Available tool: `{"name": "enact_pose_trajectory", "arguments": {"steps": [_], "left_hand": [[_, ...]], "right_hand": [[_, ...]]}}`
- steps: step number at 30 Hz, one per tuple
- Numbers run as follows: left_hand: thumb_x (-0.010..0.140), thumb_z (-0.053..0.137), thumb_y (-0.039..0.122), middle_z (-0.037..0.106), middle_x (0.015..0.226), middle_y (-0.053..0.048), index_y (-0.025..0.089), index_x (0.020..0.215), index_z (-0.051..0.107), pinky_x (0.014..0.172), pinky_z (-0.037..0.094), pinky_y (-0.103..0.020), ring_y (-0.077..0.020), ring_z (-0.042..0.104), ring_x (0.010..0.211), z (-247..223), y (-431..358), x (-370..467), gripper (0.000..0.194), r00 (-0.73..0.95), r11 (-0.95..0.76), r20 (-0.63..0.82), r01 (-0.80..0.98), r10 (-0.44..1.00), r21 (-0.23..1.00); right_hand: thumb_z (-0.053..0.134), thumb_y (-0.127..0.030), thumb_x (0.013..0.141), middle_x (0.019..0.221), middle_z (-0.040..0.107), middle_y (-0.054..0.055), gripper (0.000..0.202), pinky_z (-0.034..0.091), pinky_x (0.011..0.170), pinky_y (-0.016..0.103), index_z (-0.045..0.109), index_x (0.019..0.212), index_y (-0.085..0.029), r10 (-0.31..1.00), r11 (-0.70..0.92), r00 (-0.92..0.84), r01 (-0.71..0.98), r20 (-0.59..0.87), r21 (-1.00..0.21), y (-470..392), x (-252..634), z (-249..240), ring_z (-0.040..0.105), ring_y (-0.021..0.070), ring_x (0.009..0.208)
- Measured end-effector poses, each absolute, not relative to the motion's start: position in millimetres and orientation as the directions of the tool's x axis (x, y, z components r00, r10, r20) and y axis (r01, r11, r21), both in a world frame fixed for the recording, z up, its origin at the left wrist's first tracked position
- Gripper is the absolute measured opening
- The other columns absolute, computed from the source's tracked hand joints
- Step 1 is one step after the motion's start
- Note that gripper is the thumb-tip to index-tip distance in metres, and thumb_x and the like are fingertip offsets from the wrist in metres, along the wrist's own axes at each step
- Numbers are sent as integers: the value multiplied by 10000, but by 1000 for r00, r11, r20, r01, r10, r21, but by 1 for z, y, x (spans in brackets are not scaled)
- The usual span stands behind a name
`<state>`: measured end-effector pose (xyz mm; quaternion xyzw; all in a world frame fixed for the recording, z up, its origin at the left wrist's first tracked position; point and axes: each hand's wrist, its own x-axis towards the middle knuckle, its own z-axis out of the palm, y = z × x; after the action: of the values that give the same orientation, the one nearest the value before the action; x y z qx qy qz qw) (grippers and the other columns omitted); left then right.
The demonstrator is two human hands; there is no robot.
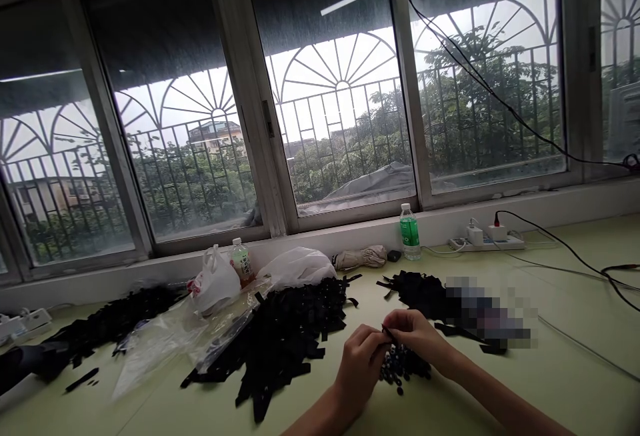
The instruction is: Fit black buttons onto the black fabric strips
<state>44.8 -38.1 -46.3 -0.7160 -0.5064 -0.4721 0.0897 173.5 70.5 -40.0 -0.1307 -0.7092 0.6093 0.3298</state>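
My left hand (361, 364) and my right hand (417, 337) meet above the table in the lower right middle. Their fingertips pinch a small black strip (389, 335) between them. Just below the hands lies a pile of small round dark and pale pieces (395, 364), partly hidden by my fingers. A large heap of black fabric strips (293, 329) spreads to the left of my left hand. Beyond my right hand is another heap of black strips (420, 293).
A green-labelled bottle (409, 233) stands by the window wall, with a power strip (487, 241) and cables to its right. White plastic bags (215, 281), another bottle (242, 263) and clear plastic (165, 339) lie left. More black pieces (120, 319) cover the far left.
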Motion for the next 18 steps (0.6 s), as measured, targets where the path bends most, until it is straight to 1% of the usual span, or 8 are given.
{"name": "enact_pose_trajectory", "arguments": {"steps": [2, 5, 7, 9, 11, 13, 15, 18], "left_hand": [[855, 511, 166, 644, 787, -72, 206, 838, 685, 684, 474, -268, -172, 592, 755, -45, -38, 44, 179, 49, -479, 771, 809, 635, 342], [864, 506, 180, 643, 796, -80, 206, 808, 695, 669, 473, -272, -175, 593, 753, -42, -41, 44, 198, 100, -485, 771, 826, 629, 288], [877, 488, 190, 648, 819, -91, 202, 797, 696, 655, 472, -280, -180, 592, 748, -40, -45, 47, 223, 187, -505, 752, 836, 632, 217], [889, 458, 182, 659, 822, -97, 201, 813, 695, 652, 475, -291, -185, 595, 738, -38, -49, 51, 249, 317, -551, 705, 825, 635, 125], [892, 441, 169, 668, 787, -94, 201, 859, 690, 658, 481, -300, -189, 599, 726, -38, -51, 54, 253, 432, -600, 654, 799, 621, 41], [892, 426, 148, 671, 781, -97, 200, 888, 684, 654, 480, -299, -189, 600, 727, -38, -52, 55, 263, 493, -615, 628, 788, 603, -28], [892, 402, 123, 668, 802, -102, 203, 885, 682, 649, 475, -293, -182, 594, 727, -39, -50, 54, 291, 463, -593, 652, 805, 600, -26], [883, 431, 141, 653, 797, -97, 207, 881, 681, 663, 475, -286, -172, 584, 725, -39, -45, 48, 258, 274, -536, 746, 834, 606, 129]], "right_hand": [[719, -460, 641, 599, 584, -9, 335, 398, 552, 246, 638, 728, -147, 593, 199, -754, -204, 283, -959, 74, 173, -43, 513, 123, 568], [736, -483, 605, 572, 573, -16, 366, 405, 540, 253, 633, 715, -149, 614, 192, -743, -187, 266, -963, 78, 173, -47, 503, 118, 537], [739, -505, 586, 571, 573, -16, 390, 420, 544, 264, 627, 714, -154, 634, 197, -727, -175, 261, -965, 81, 173, -48, 509, 123, 530], [738, -510, 585, 583, 576, -15, 397, 432, 558, 271, 623, 724, -156, 639, 202, -721, -177, 267, -963, 81, 175, -46, 519, 127, 538], [737, -501, 597, 603, 577, -13, 386, 435, 571, 269, 621, 727, -156, 623, 205, -731, -193, 280, -960, 80, 177, -43, 521, 125, 551], [738, -478, 614, 620, 577, -12, 362, 430, 578, 261, 624, 727, -154, 579, 199, -762, -214, 291, -956, 76, 178, -38, 515, 119, 564], [739, -458, 627, 625, 579, -11, 340, 420, 581, 254, 630, 726, -151, 530, 191, -794, -229, 297, -954, 72, 180, -35, 508, 116, 576], [727, -462, 647, 644, 594, -4, 333, 419, 600, 256, 643, 738, -153, 497, 192, -814, -236, 301, -953, 69, 181, -31, 520, 127, 611]]}}
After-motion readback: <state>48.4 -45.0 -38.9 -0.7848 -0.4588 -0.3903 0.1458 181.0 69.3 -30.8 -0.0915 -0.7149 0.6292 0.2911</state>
